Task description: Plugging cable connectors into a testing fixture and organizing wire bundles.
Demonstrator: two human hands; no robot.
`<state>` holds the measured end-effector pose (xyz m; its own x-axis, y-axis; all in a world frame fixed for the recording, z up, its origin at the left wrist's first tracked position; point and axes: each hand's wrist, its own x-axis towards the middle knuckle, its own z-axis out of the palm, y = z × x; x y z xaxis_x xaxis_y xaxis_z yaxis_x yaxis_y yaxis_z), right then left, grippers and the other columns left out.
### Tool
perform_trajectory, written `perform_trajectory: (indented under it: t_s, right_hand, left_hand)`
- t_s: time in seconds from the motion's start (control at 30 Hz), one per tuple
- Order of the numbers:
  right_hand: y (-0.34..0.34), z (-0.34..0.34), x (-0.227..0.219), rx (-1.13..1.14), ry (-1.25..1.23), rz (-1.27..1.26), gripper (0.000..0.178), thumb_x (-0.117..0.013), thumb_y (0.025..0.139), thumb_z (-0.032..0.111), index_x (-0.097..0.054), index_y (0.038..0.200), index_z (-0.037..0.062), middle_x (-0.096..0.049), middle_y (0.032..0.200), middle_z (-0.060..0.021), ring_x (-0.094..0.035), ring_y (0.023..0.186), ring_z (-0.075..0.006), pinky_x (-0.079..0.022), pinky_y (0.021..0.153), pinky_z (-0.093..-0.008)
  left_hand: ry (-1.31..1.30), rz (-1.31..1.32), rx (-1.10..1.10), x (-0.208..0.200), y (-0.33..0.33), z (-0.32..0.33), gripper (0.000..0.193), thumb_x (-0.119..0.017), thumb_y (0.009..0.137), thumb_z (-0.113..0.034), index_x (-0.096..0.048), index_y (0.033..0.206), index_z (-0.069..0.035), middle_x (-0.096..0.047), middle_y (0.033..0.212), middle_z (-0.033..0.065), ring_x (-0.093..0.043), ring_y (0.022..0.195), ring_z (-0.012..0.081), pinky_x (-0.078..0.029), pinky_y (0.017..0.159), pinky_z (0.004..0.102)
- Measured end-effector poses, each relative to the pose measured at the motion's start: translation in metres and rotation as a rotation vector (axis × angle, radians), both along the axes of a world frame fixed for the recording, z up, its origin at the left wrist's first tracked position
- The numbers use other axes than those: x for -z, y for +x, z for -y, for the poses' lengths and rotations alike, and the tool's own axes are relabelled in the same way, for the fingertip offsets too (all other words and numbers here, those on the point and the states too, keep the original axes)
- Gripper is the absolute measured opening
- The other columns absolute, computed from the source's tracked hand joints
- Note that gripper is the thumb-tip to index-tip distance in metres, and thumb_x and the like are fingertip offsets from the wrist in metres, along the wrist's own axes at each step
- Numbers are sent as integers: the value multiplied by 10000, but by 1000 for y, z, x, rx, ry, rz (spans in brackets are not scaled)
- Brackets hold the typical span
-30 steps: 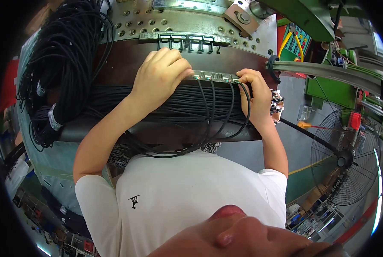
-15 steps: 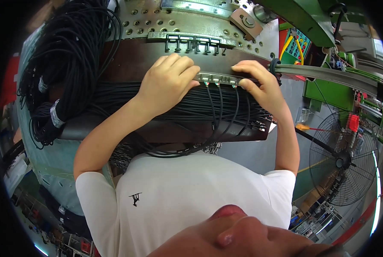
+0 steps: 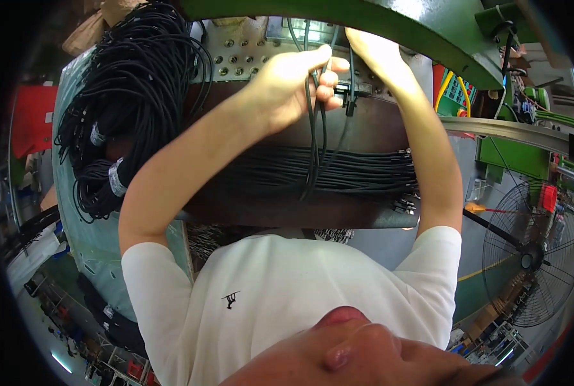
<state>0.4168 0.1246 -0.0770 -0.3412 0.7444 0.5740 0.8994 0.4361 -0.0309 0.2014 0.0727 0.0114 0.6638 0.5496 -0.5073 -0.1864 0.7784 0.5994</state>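
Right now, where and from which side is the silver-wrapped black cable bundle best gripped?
Probably around the lower silvery wrap, from lower left: there the black cable bundle is gathered narrow, its loops fanning above; the left forearm borders its right.

No lettering is legible; a small black emblem marks the white shirt.

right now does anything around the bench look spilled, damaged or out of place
Nothing stands out as spilled or damaged. The black cables lie in a row on the brown board, and the left hand holds other cables. The right hand is partly hidden behind the green beam.
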Motion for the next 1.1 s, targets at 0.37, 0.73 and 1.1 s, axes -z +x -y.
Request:
perform_trajectory:
  t_s: [0.37,0.73,1.1]
  right_hand:
    - [12,9,-28,193,-247,166,234,-559,807,91,-651,1022,77,-641,855,-155,-622,802,-327,-495,721,-430]
    - [-18,36,-31,212,-126,147,129,-636,800,146,-675,918,111,-640,801,-109,-618,732,-306,-499,667,-413]
    - [13,25,-18,146,-163,-89,240,-706,807,245,-692,933,41,-681,799,-91,-631,691,-249,-501,653,-346]
  left_hand:
    - [287,16,62,15,2,-53,227,-528,954,-240,-600,981,-26,-636,786,75,-570,594,138,-492,603,299]
    - [1704,-611,282,15,-26,-90,302,-534,942,-234,-588,1132,-5,-617,1096,145,-571,997,251,-469,876,358]
    - [1818,-1131,295,82,-38,-116,318,-621,878,-306,-660,1058,-46,-663,869,115,-643,782,258,-508,726,384]
